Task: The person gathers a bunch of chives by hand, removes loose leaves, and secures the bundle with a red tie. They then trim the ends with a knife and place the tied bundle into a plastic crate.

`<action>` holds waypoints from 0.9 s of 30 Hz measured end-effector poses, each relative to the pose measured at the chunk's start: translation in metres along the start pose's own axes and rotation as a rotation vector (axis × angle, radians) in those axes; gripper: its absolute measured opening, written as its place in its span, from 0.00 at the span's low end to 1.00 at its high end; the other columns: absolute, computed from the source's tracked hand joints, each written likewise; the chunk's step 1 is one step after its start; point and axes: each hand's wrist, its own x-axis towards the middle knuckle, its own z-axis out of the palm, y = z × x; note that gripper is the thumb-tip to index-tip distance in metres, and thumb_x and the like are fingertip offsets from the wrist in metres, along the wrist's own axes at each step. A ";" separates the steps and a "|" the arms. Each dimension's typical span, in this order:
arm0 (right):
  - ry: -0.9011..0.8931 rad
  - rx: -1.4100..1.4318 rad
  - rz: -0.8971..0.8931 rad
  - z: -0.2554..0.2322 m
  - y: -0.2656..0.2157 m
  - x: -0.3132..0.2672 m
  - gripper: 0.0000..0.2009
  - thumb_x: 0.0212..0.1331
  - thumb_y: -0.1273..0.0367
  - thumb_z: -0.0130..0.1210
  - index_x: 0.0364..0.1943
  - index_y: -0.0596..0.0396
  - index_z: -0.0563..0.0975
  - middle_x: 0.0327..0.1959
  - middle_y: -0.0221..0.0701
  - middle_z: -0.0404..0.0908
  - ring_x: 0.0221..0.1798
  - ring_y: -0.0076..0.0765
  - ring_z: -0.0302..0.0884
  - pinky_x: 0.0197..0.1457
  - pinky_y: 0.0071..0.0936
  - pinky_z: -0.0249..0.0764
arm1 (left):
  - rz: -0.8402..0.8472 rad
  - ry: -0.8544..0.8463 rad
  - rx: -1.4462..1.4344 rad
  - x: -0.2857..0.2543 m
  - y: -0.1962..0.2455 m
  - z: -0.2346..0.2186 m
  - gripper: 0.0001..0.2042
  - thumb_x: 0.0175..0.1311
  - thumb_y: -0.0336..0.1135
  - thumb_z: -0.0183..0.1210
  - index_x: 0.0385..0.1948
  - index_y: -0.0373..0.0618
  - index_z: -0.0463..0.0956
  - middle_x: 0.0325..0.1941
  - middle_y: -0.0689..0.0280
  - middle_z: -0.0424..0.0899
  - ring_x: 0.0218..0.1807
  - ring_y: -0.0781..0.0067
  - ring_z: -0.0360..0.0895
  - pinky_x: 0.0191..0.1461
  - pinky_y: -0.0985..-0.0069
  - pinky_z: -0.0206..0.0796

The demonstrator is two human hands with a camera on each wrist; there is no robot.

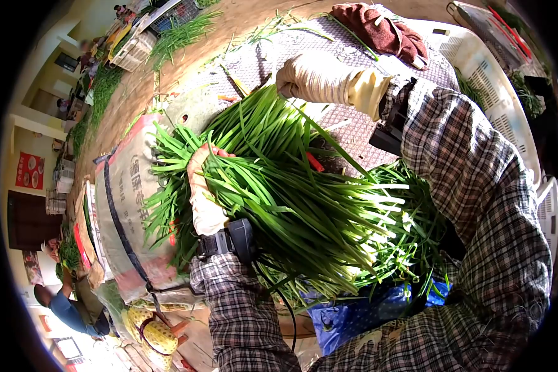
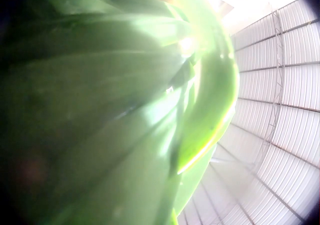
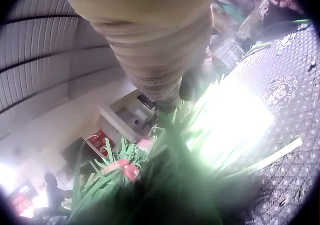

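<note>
My left hand (image 1: 206, 186) grips a thick bunch of long green leafy stalks (image 1: 291, 198), its fingers curled over the leaves; the pale cut ends point right. Leaves fill most of the left wrist view (image 2: 90, 105). My gloved right hand (image 1: 316, 77) is at the upper edge of a second heap of leaves (image 1: 254, 121). In the right wrist view, the glove (image 3: 155, 50) reaches down to the stalks (image 3: 175, 135), with its fingertips among them. Left fingertips (image 3: 127, 170) show there past the leaves.
A patterned mat (image 1: 353, 127) lies beneath, with a brown cloth (image 1: 381, 31) at its far edge. A white crate (image 1: 508, 105) stands right, a printed sack (image 1: 136, 204) left. Loose stalks (image 1: 409, 217) and blue plastic (image 1: 353, 316) are near my body. A person (image 1: 71, 310) is at lower left.
</note>
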 end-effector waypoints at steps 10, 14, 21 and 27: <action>-0.057 0.355 0.412 -0.070 0.006 0.011 0.09 0.60 0.67 0.52 0.39 0.54 0.80 0.27 0.31 0.81 0.29 0.25 0.77 0.38 0.27 0.77 | 0.030 0.023 0.030 0.006 0.001 -0.007 0.11 0.59 0.38 0.59 0.31 0.40 0.72 0.24 0.63 0.76 0.27 0.68 0.76 0.32 0.69 0.73; -0.165 0.620 0.167 -0.130 0.035 -0.002 0.12 0.54 0.70 0.59 0.42 0.59 0.77 0.30 0.33 0.80 0.26 0.24 0.78 0.28 0.19 0.74 | 0.023 -0.016 0.220 0.003 0.003 -0.010 0.19 0.57 0.48 0.59 0.29 0.37 0.72 0.25 0.57 0.79 0.23 0.64 0.77 0.30 0.67 0.73; -0.230 0.739 -0.011 -0.171 0.021 -0.051 0.08 0.53 0.78 0.56 0.39 0.58 0.78 0.32 0.34 0.81 0.30 0.30 0.79 0.33 0.25 0.76 | 0.051 0.004 0.146 -0.001 0.002 -0.001 0.15 0.58 0.44 0.59 0.27 0.40 0.72 0.23 0.61 0.77 0.25 0.64 0.77 0.31 0.68 0.73; -0.460 0.084 0.255 -0.040 0.020 -0.126 0.12 0.53 0.72 0.55 0.43 0.48 0.78 0.30 0.31 0.82 0.30 0.35 0.80 0.34 0.29 0.77 | 0.049 -0.071 0.018 -0.001 0.001 -0.001 0.09 0.59 0.36 0.58 0.29 0.40 0.71 0.25 0.62 0.75 0.30 0.64 0.76 0.42 0.65 0.73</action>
